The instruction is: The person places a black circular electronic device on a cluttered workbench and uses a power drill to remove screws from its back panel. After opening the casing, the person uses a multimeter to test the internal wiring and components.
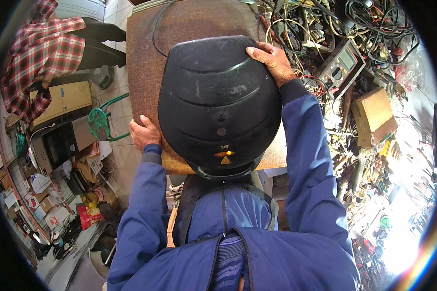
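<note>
The right hand (274, 62) clasps the far right corner of a black moulded plastic housing (218, 82), thumb lying on its top and fingers bent over the edge; the grip looks closed on that corner. The left hand (144, 133) is low beside the housing's left side, fingers partly curled. Its palm is hidden, so I cannot tell whether it grips the housing or just rests there. Set on opposite sides, the hands seem placed to steady the broad, rounded shape.

The housing lies on a worn brown tabletop (143, 68), its narrower end reaching past the near edge toward the wearer's body, probably to keep it within easy reach. Near that end are a glowing orange light (225, 153) and a yellow triangular warning label (226, 160). A dark cable (154, 35) runs to the far left corner; whether it plugs in there is unclear.

Farther right, a multimeter (344, 65) sits tilted among tangled cables (374, 31), with an open cardboard box (373, 116) nearby. To the left are a green stool (99, 124) and another person in a red plaid shirt (46, 51).
</note>
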Motion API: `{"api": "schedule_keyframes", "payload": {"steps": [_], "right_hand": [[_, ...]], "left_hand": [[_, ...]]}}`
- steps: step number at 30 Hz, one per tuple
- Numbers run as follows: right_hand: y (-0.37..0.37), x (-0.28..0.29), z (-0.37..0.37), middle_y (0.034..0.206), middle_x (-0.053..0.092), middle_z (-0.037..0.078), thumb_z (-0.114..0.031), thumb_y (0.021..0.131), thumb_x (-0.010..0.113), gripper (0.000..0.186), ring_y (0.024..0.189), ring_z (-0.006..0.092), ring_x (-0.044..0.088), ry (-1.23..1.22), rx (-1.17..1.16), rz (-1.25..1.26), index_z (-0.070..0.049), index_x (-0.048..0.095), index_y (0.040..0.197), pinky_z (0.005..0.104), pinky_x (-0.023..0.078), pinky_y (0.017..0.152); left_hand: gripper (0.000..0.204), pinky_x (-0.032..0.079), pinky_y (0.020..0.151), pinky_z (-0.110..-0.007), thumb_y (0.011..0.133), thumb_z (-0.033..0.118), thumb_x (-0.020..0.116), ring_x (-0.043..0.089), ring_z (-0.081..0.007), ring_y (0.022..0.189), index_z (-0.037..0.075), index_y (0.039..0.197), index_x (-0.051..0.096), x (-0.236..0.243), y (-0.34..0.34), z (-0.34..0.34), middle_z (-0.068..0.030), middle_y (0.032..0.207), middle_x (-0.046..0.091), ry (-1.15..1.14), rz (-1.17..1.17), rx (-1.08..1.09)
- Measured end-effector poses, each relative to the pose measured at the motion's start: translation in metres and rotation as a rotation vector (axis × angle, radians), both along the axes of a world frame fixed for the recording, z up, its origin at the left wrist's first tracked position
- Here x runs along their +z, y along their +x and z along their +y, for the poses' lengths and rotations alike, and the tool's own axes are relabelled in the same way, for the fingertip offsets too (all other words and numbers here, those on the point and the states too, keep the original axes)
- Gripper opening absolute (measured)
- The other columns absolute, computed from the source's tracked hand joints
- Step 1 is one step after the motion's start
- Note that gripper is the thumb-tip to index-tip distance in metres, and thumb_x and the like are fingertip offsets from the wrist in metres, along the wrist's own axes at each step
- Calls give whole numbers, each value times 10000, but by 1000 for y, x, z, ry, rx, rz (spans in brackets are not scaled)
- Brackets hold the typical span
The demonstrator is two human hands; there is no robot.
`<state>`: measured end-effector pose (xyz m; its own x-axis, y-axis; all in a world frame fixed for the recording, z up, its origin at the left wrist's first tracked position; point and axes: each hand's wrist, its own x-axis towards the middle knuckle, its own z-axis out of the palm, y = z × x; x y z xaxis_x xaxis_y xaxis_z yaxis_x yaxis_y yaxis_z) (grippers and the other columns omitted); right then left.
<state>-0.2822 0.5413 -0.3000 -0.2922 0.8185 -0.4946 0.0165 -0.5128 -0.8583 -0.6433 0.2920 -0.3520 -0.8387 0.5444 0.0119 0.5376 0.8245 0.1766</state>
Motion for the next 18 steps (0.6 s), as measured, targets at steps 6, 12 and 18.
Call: {"api": "schedule_keyframes", "payload": {"steps": [6, 12, 18], "right_hand": [[-1, -1, -1, 1244, 646, 154, -340, 820, 860, 813, 1089, 201, 639, -10, -25, 71, 104, 489, 1392, 315, 519, 952], [-1, 4, -2, 1214, 652, 148, -321, 836, 850, 763, 1052, 195, 647, -61, -26, -7, 102, 506, 1369, 307, 529, 928], [1, -1, 0, 1198, 656, 138, -335, 833, 850, 755, 1029, 189, 651, -93, -16, 50, 95, 516, 1357, 301, 531, 908]], "left_hand": [[571, 483, 975, -516, 989, 484, 482, 601, -424, 1173, 8, 1297, 550, 4, 3, 2, -240, 1251, 644, -3, -7, 6], [556, 492, 960, -517, 988, 477, 491, 611, -426, 1155, 11, 1283, 555, 2, 1, 1, -239, 1239, 648, 0, 8, -3], [539, 496, 958, -513, 984, 462, 506, 616, -424, 1145, 8, 1268, 560, 4, 2, 2, -236, 1227, 653, 19, 14, -18]]}}
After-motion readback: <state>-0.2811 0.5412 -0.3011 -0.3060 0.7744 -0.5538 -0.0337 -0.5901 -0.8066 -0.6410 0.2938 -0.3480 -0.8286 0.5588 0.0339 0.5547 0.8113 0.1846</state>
